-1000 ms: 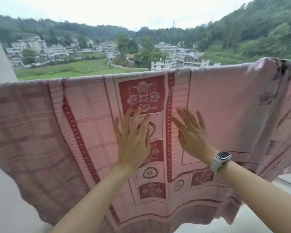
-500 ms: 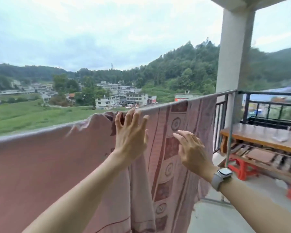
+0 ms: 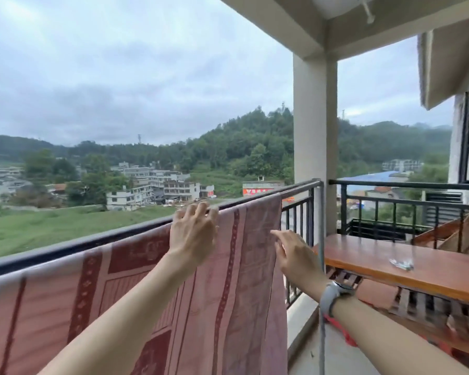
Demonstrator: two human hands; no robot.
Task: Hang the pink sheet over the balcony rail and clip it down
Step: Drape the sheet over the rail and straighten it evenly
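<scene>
Head view: our left hand (image 3: pixel 194 234), fingers curled on the balcony rail (image 3: pixel 92 240), pins the pink sheet (image 3: pixel 228 280); a moment ago it hovered. Right hand (image 3: pixel 295 255), spread, holds nothing. The sheet hangs draped; no clips in sight, so clipping remains.

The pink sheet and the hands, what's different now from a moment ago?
The view swung right, to the pink sheet's end. The left hand went from flat on the cloth up to its top edge at the balcony rail. The right hand slid to the sheet's side edge. The sheet stays draped; no clips visible.
</scene>
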